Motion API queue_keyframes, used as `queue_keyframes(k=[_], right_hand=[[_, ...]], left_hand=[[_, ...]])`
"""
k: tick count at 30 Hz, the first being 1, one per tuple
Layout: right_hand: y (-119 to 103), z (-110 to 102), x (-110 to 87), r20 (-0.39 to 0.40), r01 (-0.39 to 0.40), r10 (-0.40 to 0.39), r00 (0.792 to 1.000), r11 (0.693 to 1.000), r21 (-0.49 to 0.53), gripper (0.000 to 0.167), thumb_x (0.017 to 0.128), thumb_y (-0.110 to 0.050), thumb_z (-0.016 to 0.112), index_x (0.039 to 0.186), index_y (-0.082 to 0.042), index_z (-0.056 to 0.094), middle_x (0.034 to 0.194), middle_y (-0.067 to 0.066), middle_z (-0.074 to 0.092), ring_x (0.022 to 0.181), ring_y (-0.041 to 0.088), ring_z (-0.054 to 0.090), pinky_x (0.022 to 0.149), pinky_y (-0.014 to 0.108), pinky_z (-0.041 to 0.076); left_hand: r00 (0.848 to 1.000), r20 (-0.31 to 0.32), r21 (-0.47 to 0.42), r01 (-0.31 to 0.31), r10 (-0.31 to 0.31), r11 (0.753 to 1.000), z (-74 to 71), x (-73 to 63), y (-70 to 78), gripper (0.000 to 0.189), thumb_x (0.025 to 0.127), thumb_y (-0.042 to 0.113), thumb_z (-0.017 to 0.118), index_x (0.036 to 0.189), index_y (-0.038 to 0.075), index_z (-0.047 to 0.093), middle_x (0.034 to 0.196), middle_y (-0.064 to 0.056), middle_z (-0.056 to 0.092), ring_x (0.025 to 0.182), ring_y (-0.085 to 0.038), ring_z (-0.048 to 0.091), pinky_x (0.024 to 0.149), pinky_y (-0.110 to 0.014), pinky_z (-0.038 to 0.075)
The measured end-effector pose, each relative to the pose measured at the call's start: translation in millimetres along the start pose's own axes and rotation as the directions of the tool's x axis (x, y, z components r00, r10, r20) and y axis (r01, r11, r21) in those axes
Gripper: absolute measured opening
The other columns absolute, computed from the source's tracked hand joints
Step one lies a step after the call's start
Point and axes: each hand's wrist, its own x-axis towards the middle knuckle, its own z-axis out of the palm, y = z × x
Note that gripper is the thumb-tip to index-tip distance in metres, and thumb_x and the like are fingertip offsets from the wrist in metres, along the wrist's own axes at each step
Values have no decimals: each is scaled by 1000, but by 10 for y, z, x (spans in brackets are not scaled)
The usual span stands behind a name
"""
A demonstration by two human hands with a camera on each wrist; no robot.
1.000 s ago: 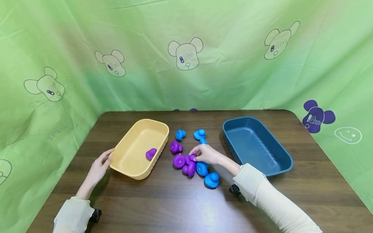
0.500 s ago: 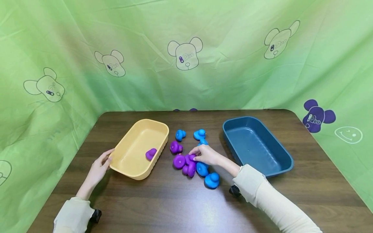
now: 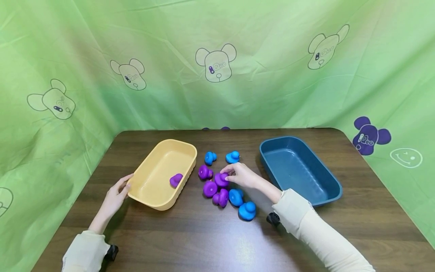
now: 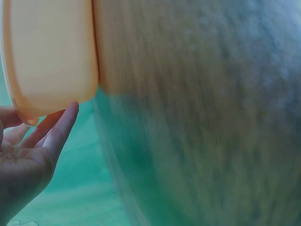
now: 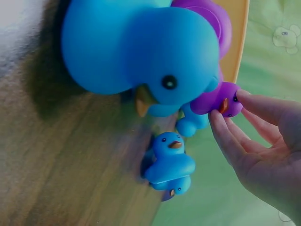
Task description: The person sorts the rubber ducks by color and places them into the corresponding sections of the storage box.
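My right hand (image 3: 242, 176) pinches a purple rubber duck (image 3: 221, 180) between thumb and fingers, over the middle of the table. In the right wrist view that duck's head (image 5: 225, 101) shows at the fingertips. My left hand (image 3: 113, 196) grips the near left rim of a pale yellow tub (image 3: 153, 177), thumb over the edge and fingers underneath, as the left wrist view shows. One purple duck (image 3: 175, 180) lies inside this tub. Close to the pinched duck are other purple ducks (image 3: 210, 189) and a blue duck (image 3: 236, 197).
A dark blue tub (image 3: 299, 173) stands at the right, beyond the right forearm. More blue ducks lie farther back (image 3: 233, 156) and nearer the front (image 3: 247, 210). Behind the wooden table (image 3: 190, 241) hangs a green printed curtain (image 3: 170, 102).
The pinched purple duck has shifted slightly up and back, apart from the purple ducks beside it. My right hand now covers a blue duck that showed behind it. The left hand stays put.
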Motion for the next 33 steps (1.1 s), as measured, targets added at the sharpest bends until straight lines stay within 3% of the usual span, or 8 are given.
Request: queue_keyframes(k=[18,33], right_hand=[[-75,-40,95,-35,13,-12,999,999,34,23,83,-4,57,105,2,62,102,14,63,94,27,57,80,38,46],[-253,-34,279,-71,40,-35,997,996,74,24,83,-2,57,105,4,61,103,16,62,96,27,58,83,34,45]], left_hand=[[1000,8,-48,5,-5,999,5,2,-22,37,94,9,40,128,-5,39,111,-30,53,79,6,51,64,-15,46],[1000,24,-102,-16,18,995,0,-8,-4,37,94,8,39,128,-8,38,111,-34,50,81,1,54,65,-13,46]])
